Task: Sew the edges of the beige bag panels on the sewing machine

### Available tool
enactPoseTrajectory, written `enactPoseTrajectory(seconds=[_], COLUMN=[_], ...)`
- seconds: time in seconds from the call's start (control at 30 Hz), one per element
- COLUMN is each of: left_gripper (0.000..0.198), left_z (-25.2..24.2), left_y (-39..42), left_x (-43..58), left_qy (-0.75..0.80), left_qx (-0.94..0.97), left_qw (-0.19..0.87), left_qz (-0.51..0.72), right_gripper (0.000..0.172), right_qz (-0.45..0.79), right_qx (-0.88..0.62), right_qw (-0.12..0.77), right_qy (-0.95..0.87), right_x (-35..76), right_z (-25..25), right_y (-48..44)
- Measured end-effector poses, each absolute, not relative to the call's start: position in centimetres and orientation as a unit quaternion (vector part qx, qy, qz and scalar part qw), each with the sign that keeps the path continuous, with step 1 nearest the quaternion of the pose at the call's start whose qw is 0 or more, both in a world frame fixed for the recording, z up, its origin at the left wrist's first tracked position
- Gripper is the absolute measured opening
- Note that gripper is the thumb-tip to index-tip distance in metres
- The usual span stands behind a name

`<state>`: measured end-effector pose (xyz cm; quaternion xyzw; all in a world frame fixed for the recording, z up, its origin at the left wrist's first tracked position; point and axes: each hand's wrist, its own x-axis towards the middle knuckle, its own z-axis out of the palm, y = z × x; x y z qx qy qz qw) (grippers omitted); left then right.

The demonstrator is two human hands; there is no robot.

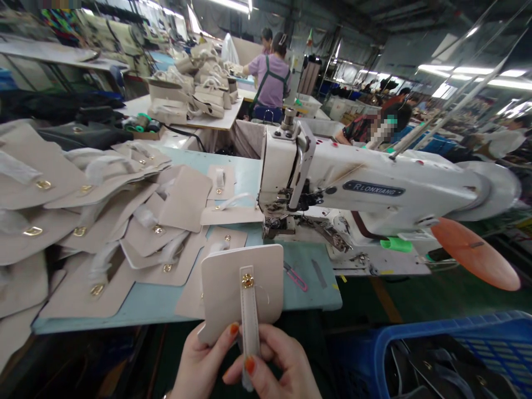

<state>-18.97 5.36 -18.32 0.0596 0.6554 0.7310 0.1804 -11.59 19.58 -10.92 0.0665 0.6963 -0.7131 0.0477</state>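
A beige bag panel (222, 291) is held up in front of me at the table's front edge. My left hand (203, 357) is closed on its lower left, thumb in front and fingers behind. A stitched strap (249, 316) runs down the panel from a small gold clasp (247, 280). My right hand (280, 360) pinches the strap's lower part between thumb and fingers. A loose white thread curls on the panel right of the clasp. Behind it stands the white sewing machine (324, 166), its needle area partly dark. Pink-handled thread snips (296, 277) lie on the table.
Similar beige panels (100, 221) with wrapped straps are heaped across the light blue table (316, 296) on the left. A blue crate (374, 360) of dark pieces stands at lower right. An orange disc (474, 252) juts out by the machine. Other people work farther back.
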Motion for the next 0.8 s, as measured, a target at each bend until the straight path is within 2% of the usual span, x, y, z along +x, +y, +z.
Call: enactPoseTrajectory(seconds=[0.1,0.2,0.27,0.47,0.8], left_gripper=[0.023,0.026,0.028,0.031,0.027], left_z=[-17.5,-16.7,-16.3,-15.6,-15.1], left_y=[5.4,5.5,5.7,5.8,4.2], left_x=[-18.4,-17.6,-16.9,-15.1,-14.7], left_qy=[0.663,0.668,0.662,0.639,0.699], left_qx=[0.051,0.032,0.006,-0.032,0.066], left_qw=[0.184,0.163,0.152,0.151,0.115], left_qz=[0.724,0.725,0.734,0.754,0.703], right_gripper=[0.07,0.078,0.075,0.054,0.047], right_qz=[-0.758,-0.79,-0.806,-0.828,-0.841], right_qx=[0.08,0.097,0.093,0.079,0.091], right_qw=[0.058,0.06,0.057,0.039,0.052], right_qy=[0.645,0.602,0.581,0.554,0.53], right_x=[-11.2,-10.8,-10.6,-10.0,-8.4], right_z=[-11.0,-11.0,-11.1,-11.6,-10.9], right_y=[19.3,19.1,18.9,18.4,18.6])
